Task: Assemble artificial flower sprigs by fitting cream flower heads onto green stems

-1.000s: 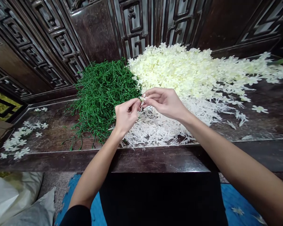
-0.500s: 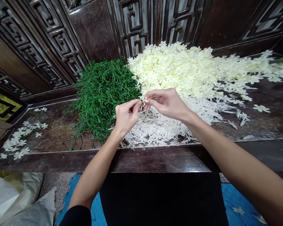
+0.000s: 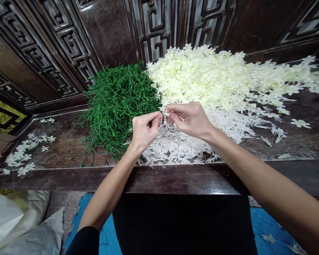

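Between my two hands is a small white artificial flower point(image 3: 165, 114), partly covered by fingertips. My left hand point(image 3: 146, 129) pinches it from the left, thumb against forefinger; a speck of green shows there, too small to make out. From the right, my right hand point(image 3: 190, 118) is closed on the flower with its fingertips. Just left of my hands rises a heap of green plastic stems point(image 3: 119, 106). Beneath them spreads a pile of thin white plastic stamens point(image 3: 175, 148). Behind my right hand lies a large mound of cream-white flower heads point(image 3: 204, 78).
Everything lies on a dark wooden bench point(image 3: 66, 148) with a carved lattice back point(image 3: 156, 28). Finished-looking white flowers point(image 3: 22, 154) lie at its left end. Pale sacks point(image 3: 13, 219) and a blue mat point(image 3: 108, 233) are on the floor. Cardboard point(image 3: 0, 147) stands at the far left.
The view has shifted slightly. Both hands stay together at the same spot, with the small flower still between the fingertips and turned a little.
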`<state>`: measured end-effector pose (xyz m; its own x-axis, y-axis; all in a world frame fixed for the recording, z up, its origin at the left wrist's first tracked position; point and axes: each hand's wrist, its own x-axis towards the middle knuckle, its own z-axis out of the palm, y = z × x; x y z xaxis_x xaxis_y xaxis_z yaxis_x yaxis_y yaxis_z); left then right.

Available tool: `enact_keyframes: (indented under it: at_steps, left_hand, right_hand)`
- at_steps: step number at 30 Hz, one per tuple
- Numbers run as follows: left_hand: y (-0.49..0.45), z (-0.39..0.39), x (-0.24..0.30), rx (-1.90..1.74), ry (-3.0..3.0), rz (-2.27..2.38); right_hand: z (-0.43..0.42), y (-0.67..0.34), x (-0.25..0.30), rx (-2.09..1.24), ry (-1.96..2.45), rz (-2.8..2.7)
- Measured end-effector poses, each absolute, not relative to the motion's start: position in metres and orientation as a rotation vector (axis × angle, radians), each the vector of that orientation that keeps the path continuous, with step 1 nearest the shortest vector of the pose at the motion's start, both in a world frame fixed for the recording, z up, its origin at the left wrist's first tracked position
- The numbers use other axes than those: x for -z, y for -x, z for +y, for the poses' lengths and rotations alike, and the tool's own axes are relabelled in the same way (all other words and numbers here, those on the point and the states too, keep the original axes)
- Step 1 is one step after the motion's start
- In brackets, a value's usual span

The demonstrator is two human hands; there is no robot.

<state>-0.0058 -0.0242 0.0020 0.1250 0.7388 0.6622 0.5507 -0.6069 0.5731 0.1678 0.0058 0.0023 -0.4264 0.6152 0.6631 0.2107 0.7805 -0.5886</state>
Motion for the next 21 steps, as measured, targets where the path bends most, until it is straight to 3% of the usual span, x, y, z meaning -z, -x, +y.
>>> enact_keyframes:
  at_steps: [11, 21]
  left_hand:
    - [0.008, -0.02, 0.004, -1.488, -2.488, 1.261]
    - [0.012, -0.018, -0.006, -1.391, -2.398, 1.268]
  right_hand:
    - [0.001, -0.166, -0.005, -0.536, 0.648, -2.002]
    - [0.007, -0.172, -0.013, -0.99, 0.693, -1.833]
